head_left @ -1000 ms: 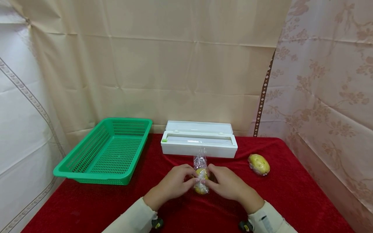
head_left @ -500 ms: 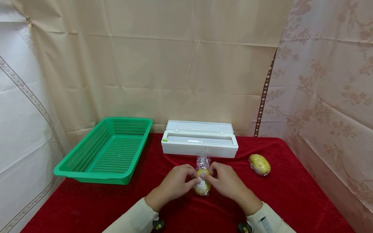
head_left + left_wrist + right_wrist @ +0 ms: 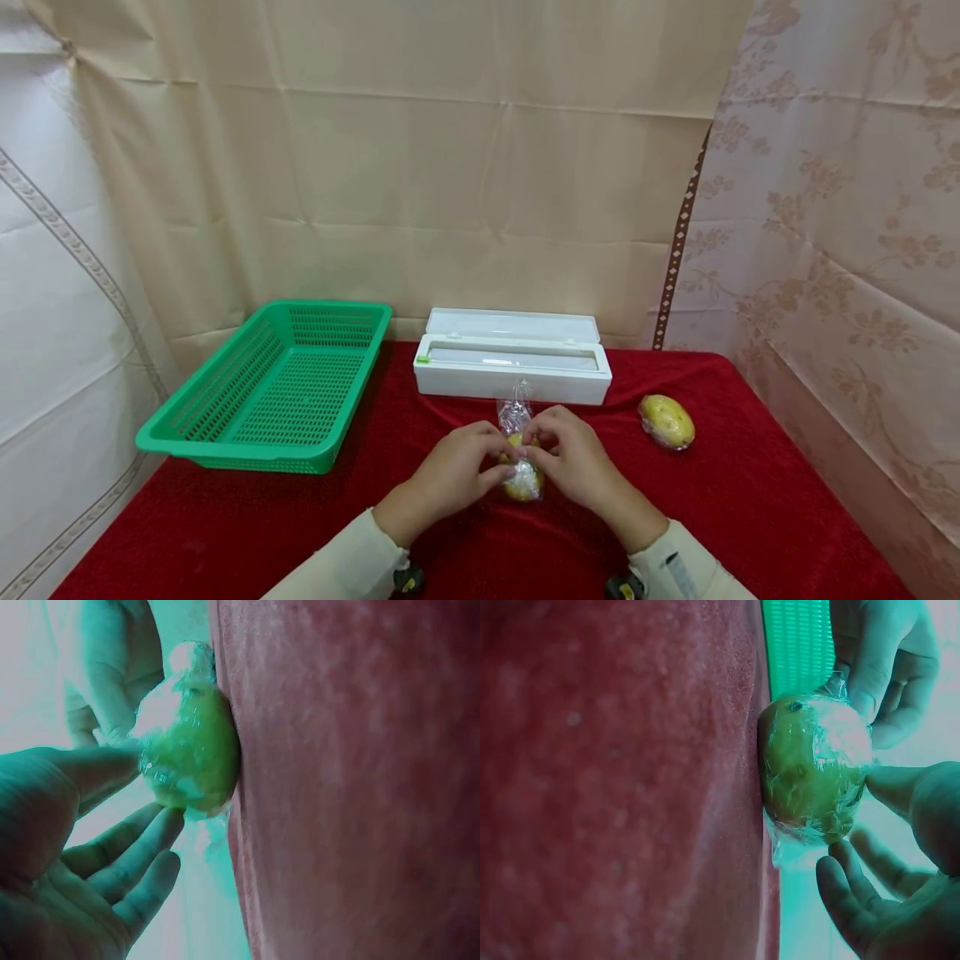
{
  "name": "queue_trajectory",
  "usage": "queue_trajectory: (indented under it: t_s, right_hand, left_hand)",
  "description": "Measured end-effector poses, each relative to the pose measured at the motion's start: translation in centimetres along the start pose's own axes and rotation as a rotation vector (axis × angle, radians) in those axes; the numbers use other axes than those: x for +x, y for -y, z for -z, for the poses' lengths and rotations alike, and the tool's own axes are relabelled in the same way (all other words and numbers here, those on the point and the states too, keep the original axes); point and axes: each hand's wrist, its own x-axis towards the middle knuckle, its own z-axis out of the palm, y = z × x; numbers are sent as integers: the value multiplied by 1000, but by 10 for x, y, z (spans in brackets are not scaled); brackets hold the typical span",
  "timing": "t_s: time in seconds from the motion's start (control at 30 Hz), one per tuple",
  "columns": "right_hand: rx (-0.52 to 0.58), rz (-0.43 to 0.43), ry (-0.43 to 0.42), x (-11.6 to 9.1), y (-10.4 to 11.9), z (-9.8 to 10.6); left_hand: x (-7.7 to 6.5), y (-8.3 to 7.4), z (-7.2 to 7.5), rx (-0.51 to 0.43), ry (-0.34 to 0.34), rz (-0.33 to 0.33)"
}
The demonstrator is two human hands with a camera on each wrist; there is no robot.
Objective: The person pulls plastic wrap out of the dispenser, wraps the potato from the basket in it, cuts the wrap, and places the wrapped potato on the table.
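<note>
A yellow potato (image 3: 522,485) wrapped in clear plastic wrap (image 3: 514,414) lies on the red cloth between my two hands. Loose film sticks out beyond its far end. My left hand (image 3: 459,467) holds its left side; in the left wrist view the thumb presses the film while fingertips touch the potato (image 3: 199,750). From the right, my right hand (image 3: 572,457) holds it with thumb on the film and fingertips at the potato (image 3: 802,765). Part of the potato is hidden by the fingers in the head view. A second wrapped potato (image 3: 667,422) lies apart at the right.
Behind the hands stands a white cling-film box (image 3: 513,386), lid raised, with a roll inside and a green cutter tab at its left. A green plastic basket (image 3: 347,417) is at the back left. Red cloth (image 3: 750,517) covers the table; curtains hang behind.
My right hand has shifted slightly left and away from me over the potato, its fingertips now nearer the left hand's. More of the potato's near end shows. The left hand stays nearly in place.
</note>
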Motion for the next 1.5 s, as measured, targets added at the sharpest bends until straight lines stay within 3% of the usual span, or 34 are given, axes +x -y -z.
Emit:
queue_trajectory:
  t_s: [0.17,0.3,0.4,0.5,0.73,1.0,1.27,1.5]
  right_hand:
    - [3,126,177,2,-5,13]
    - [73,144,356,5,-12,23]
    - [155,147,415,7,-16,25]
    - [202,182,427,8,-20,25]
    - [154,266,434,9,-25,28]
    - [72,292,371,8,-30,26]
    - [-5,309,372,4,-26,28]
    - [-132,364,326,2,-15,30]
  left_hand:
    - [1,5,7,-57,34,-32]
    - [2,9,11,-93,57,-49]
    - [3,12,12,-120,64,-39]
    - [4,13,11,-139,49,-30]
    - [4,14,9,-132,27,-44]
    - [3,13,7,-96,75,-16]
    - [-1,7,12,-20,106,-1]
    - [-6,-10,8,128,-27,51]
